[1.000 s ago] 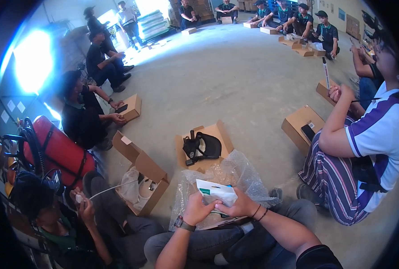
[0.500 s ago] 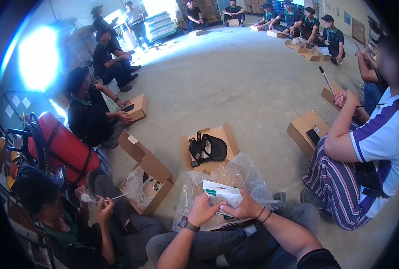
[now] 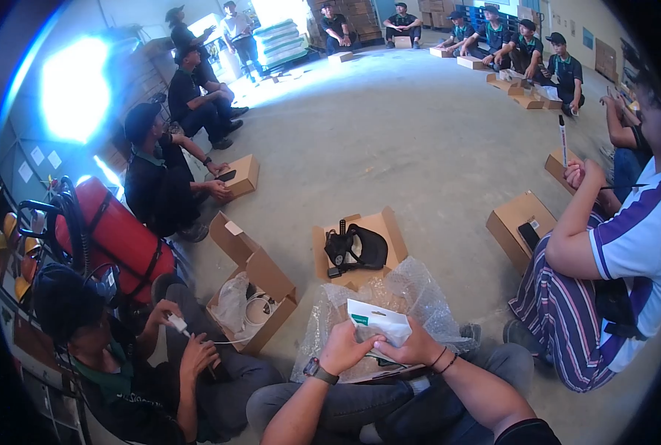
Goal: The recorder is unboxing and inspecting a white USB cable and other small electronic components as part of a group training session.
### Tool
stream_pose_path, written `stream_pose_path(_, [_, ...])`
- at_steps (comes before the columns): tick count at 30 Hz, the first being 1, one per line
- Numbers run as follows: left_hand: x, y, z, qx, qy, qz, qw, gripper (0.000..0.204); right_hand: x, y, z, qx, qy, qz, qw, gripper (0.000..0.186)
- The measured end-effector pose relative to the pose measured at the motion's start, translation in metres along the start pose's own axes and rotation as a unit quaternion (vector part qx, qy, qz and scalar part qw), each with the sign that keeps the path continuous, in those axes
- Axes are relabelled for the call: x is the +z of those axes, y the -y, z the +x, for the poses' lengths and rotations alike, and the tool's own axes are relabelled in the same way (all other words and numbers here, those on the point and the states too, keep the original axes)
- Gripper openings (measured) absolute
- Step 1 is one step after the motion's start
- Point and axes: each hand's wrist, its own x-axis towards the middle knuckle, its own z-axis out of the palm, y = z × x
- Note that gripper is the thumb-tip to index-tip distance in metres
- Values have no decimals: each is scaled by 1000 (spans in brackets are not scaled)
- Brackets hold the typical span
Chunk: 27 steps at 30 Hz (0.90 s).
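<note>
Over my lap, a white flat packet (image 3: 379, 320) with a green patch and a hanging slot at its top is held between both hands. My left hand (image 3: 347, 347) is closed on its left side, and my right hand (image 3: 413, 347) grips the right side. Their thumbs meet in front, near the packet's lower part. Crumpled bubble wrap (image 3: 423, 295) spreads out beneath and beyond the hands. Farther off, an open cardboard box (image 3: 396, 231) contains a black cap (image 3: 369, 248) with a black device attached at its left.
At left, a person (image 3: 86, 334) handles a white plug with a cable beside an open carton (image 3: 271, 315). On the right, a seated person (image 3: 627, 222) holds a marker (image 3: 563, 141) near a box (image 3: 505, 222) with a phone. Several people sit around with boxes. A red bag (image 3: 119, 222) stands left.
The whole view has shifted slightly, moving the scene right and down. Both hands keep their hold on the packet. The left neighbour's hands have moved with the white plug; the right neighbour's marker stands more upright.
</note>
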Motion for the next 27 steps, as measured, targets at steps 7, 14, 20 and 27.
stream_pose_path(7, [1,-5,1,14,1,-12,1000,41,-4,6,1,10,14,-3,1000,32])
stream_pose_path(14, [-1,-9,-1,-24,5,32,999,41,-1,7,2,-4,0,11,1000,32])
stream_pose_path(20, [-2,-14,-1,-16,1,30,999,44,0,2,0,14,3,4,1000,32])
stream_pose_path(27, [3,-4,-1,-3,-21,20,1000,43,2,-4,1,-3,-7,-2,1000,31])
